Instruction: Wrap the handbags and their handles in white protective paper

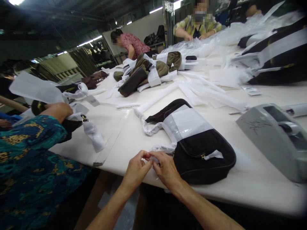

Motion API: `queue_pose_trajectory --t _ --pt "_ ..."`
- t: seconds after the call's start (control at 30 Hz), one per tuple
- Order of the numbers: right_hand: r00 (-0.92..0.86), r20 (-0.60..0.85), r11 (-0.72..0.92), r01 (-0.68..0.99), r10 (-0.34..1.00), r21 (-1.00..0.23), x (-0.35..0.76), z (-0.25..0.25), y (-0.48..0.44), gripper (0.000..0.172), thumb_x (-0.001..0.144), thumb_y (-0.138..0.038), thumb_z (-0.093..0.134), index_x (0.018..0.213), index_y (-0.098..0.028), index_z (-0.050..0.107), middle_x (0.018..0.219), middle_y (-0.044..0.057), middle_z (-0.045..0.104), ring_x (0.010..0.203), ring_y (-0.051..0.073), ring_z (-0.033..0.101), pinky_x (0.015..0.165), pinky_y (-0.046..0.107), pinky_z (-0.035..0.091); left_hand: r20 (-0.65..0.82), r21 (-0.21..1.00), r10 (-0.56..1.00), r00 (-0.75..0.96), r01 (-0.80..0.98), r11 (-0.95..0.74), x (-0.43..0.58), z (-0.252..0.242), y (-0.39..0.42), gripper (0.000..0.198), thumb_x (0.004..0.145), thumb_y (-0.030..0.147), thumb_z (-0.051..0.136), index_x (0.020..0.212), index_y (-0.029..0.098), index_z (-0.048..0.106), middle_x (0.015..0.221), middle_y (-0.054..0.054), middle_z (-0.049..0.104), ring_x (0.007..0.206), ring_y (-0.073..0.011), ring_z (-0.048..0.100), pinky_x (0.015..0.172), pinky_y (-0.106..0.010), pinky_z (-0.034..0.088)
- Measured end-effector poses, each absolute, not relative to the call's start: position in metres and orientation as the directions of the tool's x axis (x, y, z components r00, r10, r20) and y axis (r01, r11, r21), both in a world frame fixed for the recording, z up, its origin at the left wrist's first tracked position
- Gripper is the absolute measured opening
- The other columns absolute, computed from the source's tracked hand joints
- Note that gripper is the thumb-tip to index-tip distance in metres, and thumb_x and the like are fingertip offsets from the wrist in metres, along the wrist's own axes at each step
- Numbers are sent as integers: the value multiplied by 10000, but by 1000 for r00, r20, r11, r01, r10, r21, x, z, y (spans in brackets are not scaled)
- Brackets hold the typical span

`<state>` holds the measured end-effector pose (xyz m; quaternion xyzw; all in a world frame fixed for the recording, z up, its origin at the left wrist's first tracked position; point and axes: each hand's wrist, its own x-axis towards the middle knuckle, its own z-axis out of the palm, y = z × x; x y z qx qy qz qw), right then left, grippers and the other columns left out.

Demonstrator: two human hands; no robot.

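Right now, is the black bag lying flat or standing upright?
Flat: the bag rests on the table, broad face up, white wrap across it.

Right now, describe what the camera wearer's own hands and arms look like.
The left hand and right hand are bare, without gloves. Both forearms are uncovered as far as they show: no sleeves, watch or bracelet, and no clear markings. Rings are too small to tell.

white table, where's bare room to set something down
Bare: between black bag and grey dispenser, near the table's front edge; between the bag's wrapped strap and the neighbour's wrapped strap. Crowded: the far side, with olive bags and plastic.
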<state>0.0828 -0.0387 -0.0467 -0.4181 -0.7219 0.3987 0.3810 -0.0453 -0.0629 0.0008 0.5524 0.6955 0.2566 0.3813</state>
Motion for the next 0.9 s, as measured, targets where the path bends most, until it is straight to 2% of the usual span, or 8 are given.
queue_pose_trajectory --t 0.17,0.4,0.5,0.6,0.7,0.77,0.83,0.9 --pt "-340 217 319 282 915 -905 82 -43 -39 370 715 -56 481 1018 -217 620 931 49 661 854 177 601 803 311 463 -154 708 981 -121 679 195 -43 4 -60 127 765 295 517 798 184 570 678 23 571 449 -84 424 471 -211 339" --pt "-309 201 294 296 930 -909 81 -48 -40 385 699 -59 495 1048 -167 619 963 81 659 898 194 597 836 325 455 39 687 999 17 726 -39 -48 -5 -68 111 808 256 498 759 189 572 778 -16 574 658 -132 505 619 -237 382" --pt "-329 169 268 283 929 -921 82 -46 -38 376 689 -61 506 1028 -162 633 961 83 663 900 196 599 840 322 452 10 774 997 82 630 -59 -51 -5 -68 130 827 258 483 746 184 551 789 -21 555 697 -135 504 642 -238 385" --pt "-316 112 202 269 942 -942 84 -43 -35 358 682 -79 522 1007 -163 644 964 82 668 903 201 601 841 329 446 -95 866 988 119 500 23 -53 -4 -66 132 823 275 494 749 175 539 823 -20 549 582 -95 467 552 -216 375" --pt "-297 57 126 219 953 -968 88 -40 -31 325 687 -124 542 990 -173 649 965 71 668 869 200 604 818 337 446 -174 942 983 55 299 150 -56 -7 -67 129 816 287 506 764 169 519 775 1 555 457 -47 405 476 -195 350" --pt "-330 5 46 115 944 -992 92 -39 -29 315 701 -167 547 1004 -185 633 871 45 670 741 170 604 714 309 467 -194 973 980 -35 121 197 -59 -11 -68 126 820 298 494 786 177 497 736 22 547 431 -39 409 457 -186 353" --pt "-411 -76 -100 -37 909 -994 97 -36 -27 356 726 -202 535 1079 -189 574 736 6 637 596 129 564 580 260 454 -226 974 971 -83 2 226 -61 -15 -70 159 839 330 452 940 211 479 739 31 552 395 -40 410 409 -176 334" --pt "-491 -135 -243 -162 861 -956 103 -34 -27 408 753 -219 514 1160 -190 491 692 -16 605 562 109 545 544 233 436 -257 966 960 -107 -7 257 -61 -17 -70 350 857 373 401 1187 265 354 736 30 565 351 -44 396 356 -165 291"
